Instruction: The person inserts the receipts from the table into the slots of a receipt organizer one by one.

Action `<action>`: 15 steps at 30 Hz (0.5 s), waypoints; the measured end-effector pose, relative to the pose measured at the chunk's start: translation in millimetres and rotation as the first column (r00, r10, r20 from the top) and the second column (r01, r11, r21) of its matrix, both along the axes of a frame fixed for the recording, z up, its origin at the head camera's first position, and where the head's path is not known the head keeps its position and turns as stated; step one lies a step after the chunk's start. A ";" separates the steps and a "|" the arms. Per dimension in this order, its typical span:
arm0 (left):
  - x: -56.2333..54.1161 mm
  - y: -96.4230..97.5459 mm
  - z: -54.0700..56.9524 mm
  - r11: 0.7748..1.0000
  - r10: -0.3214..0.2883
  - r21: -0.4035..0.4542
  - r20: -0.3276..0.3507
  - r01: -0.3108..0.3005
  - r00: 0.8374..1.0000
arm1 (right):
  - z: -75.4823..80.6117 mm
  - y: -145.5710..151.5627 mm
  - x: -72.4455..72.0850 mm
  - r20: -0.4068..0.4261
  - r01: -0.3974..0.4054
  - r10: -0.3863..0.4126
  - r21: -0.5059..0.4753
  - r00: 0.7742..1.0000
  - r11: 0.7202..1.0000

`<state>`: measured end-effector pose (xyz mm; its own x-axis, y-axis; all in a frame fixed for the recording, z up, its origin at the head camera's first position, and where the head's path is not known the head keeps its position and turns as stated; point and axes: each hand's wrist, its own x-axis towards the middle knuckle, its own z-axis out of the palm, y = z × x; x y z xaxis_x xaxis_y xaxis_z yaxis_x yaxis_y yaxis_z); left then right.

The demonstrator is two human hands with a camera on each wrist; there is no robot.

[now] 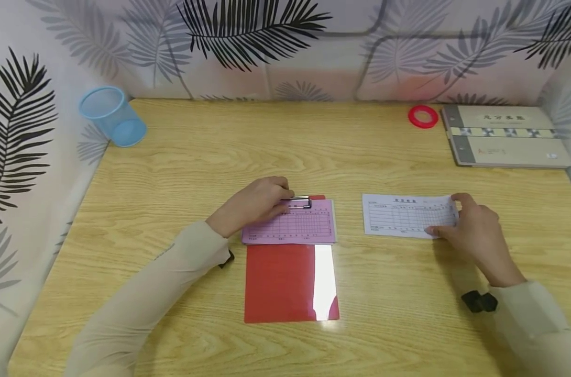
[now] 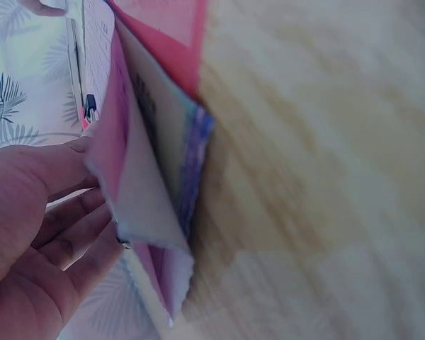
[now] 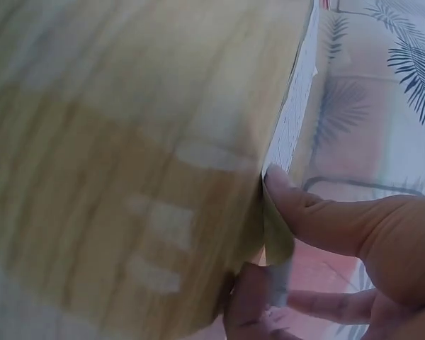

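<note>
A red clipboard lies on the table with a metal clip at its far end. Under the clip sits a stack of pink printed forms; in the left wrist view its loose sheets fan apart at the edge. My left hand pinches at the clip, covering its left part and a corner of the forms. To the right, a white printed form is held by my right hand, thumb and fingers gripping its right edge. The right wrist view shows that edge curling between the thumb and fingers.
A blue mesh pen holder stands at the back left. At the back right lie a red tape roll and a beige account book. Leaf-patterned cloth bounds the wood table at the back and sides.
</note>
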<state>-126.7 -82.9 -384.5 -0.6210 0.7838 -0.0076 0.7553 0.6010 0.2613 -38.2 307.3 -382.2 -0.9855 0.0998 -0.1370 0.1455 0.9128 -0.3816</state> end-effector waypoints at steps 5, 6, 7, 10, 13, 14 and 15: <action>-0.1 0.5 0.1 1.000 -0.001 -0.004 0.000 0.001 1.000 | -2.1 1.9 -1.0 0.013 -0.008 0.008 -0.034 1.000 0.999; -0.3 0.5 -0.3 1.000 0.001 -0.007 0.000 -0.001 1.000 | -3.0 2.2 -0.6 0.006 -0.013 0.014 -0.036 1.000 0.999; -0.3 0.3 -0.5 1.000 0.002 -0.010 0.001 -0.002 1.000 | -3.9 2.4 -0.3 0.003 -0.013 0.013 -0.039 1.000 0.999; -0.1 -0.2 -0.6 1.000 0.008 -0.015 -0.001 -0.008 1.000 | -5.8 2.8 0.7 -0.001 -0.009 0.009 -0.043 1.000 0.999; 0.0 0.0 0.0 1.000 0.008 -0.020 -0.002 -0.008 1.000 | -5.5 5.2 2.4 -0.009 -0.003 0.002 -0.064 1.000 0.998; -0.1 0.2 0.2 1.000 0.007 -0.019 -0.001 -0.007 1.000 | -4.6 6.8 3.2 -0.012 0.004 -0.005 -0.082 1.000 0.997; -0.3 0.4 0.2 1.000 0.005 -0.019 -0.001 -0.005 1.000 | -3.5 8.8 4.2 -0.019 0.012 -0.014 -0.102 1.000 0.995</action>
<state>-127.0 -82.4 -384.3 -0.6247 0.7806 -0.0223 0.7527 0.6095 0.2490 -34.0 316.1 -385.7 -0.9869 0.0988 -0.1274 0.1482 0.8670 -0.4758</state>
